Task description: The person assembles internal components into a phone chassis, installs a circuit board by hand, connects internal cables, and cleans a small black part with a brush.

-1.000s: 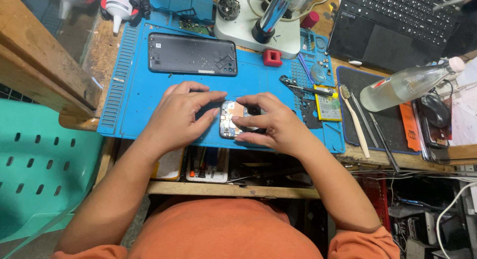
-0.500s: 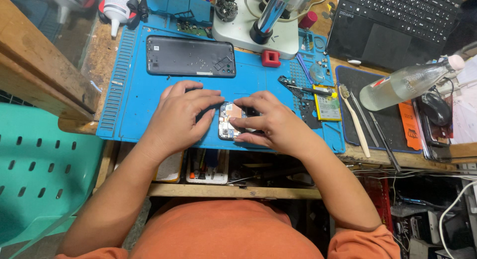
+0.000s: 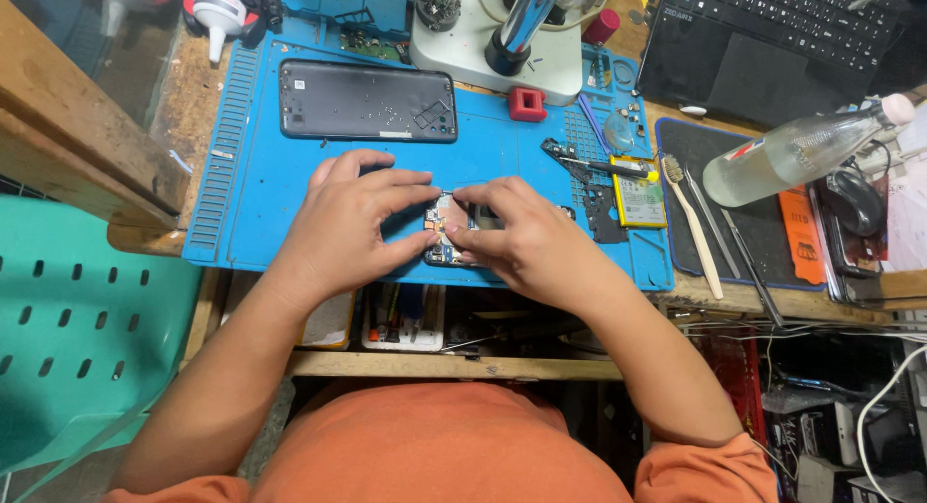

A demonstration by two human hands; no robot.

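An opened phone (image 3: 446, 231) with its circuit board showing lies on the blue work mat (image 3: 261, 189) near the front edge. My left hand (image 3: 348, 223) covers its left part, thumb and fingers pinching its edges. My right hand (image 3: 526, 237) covers its right part, with the fingertips on the top of the board. Most of the phone is hidden under both hands. A dark phone back cover (image 3: 367, 101) lies farther back on the mat.
A microscope base (image 3: 483, 44) stands behind the mat, with a red block (image 3: 527, 103) beside it. To the right lie a phone battery (image 3: 637, 189), a screwdriver (image 3: 603, 165), a toothbrush (image 3: 693, 223), a clear bottle (image 3: 792, 153) and a laptop (image 3: 772, 40). A green chair (image 3: 68, 349) is at left.
Both hands stay on the opened phone; the fingers have shifted slightly. The view has moved a little.
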